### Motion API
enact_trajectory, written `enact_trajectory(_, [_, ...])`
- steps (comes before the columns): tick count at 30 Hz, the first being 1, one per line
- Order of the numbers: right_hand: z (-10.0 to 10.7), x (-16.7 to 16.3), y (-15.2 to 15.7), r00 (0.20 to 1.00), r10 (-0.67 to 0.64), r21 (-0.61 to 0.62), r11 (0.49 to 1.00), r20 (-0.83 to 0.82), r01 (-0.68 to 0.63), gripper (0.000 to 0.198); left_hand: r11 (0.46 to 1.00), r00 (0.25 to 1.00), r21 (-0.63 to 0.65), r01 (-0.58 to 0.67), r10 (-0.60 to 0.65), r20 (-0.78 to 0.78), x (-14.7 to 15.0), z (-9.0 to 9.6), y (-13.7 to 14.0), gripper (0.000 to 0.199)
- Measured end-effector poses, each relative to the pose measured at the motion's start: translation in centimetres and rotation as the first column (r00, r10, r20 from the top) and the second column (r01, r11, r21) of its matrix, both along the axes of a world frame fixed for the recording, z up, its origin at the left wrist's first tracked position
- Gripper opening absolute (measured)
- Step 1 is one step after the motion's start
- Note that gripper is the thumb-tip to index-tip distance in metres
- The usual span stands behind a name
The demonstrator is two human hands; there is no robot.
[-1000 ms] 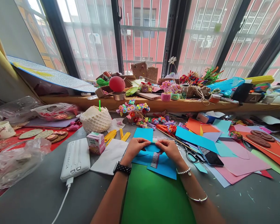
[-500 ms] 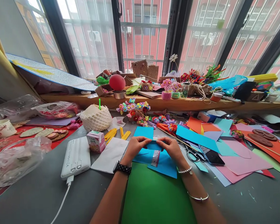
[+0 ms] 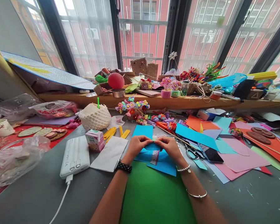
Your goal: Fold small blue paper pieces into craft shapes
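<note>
Between both hands is a small piece of blue paper [image 3: 150, 147], pinched along its far edge. My left hand [image 3: 138, 147] grips its left side with thumb and fingers; my right hand [image 3: 168, 148] pinches the right side, the thumbs nearly meeting. Below the hands, a larger blue paper sheet [image 3: 166, 169] lies over a green board [image 3: 154, 193]. On that sheet rests a short ruler-like strip [image 3: 154, 157] with printed markings. Another blue paper piece [image 3: 143, 131] lies just beyond my left hand. The fingertips partly hide the pinched edge.
Left are a white power bank [image 3: 75, 157] with cable, a small drink carton [image 3: 95, 140] and a white napkin [image 3: 110, 154]. Scissors [image 3: 193, 152], a phone [image 3: 211, 153] and coloured paper sheets [image 3: 242, 155] lie right. Behind stand a net-wrapped coconut [image 3: 95, 117] and crocheted flowers [image 3: 134, 107].
The small blue paper tilts flatter between my fingers, and my thumbs have come closer together. The whole view has shifted slightly; the other things stay in place.
</note>
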State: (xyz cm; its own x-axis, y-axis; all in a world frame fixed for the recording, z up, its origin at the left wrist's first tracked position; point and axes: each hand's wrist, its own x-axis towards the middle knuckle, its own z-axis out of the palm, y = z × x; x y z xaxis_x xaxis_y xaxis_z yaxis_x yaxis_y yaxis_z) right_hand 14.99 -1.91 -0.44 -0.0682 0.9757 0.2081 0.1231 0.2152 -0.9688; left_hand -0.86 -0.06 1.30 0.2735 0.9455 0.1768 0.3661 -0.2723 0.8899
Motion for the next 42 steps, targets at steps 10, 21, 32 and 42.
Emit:
enact_trajectory(10, [-0.3,0.0,0.4,0.977,-0.108,-0.116,0.989,-0.182,0.088,0.022,0.992,0.992,-0.109,-0.072,0.082,0.094,-0.4,-0.1,0.4,0.028])
enact_trajectory(21, [0.1,0.0,0.1,0.968,-0.116,-0.160,0.984,-0.224,0.081,0.022,0.989,0.982,-0.118,-0.095,0.112,0.151,-0.7,0.1,0.4,0.023])
enact_trajectory(32, [-0.5,0.9,0.6,0.942,-0.192,-0.176,0.973,-0.274,0.147,0.023,0.980,0.916,-0.153,-0.129,0.177,0.359,-1.2,0.1,0.7,0.031])
enact_trajectory(42, [0.0,0.3,0.1,0.994,0.005,-0.106,0.994,-0.113,-0.017,0.025,1.000,1.000,-0.018,0.007,-0.008,-0.023,-0.2,0.0,0.1,0.027])
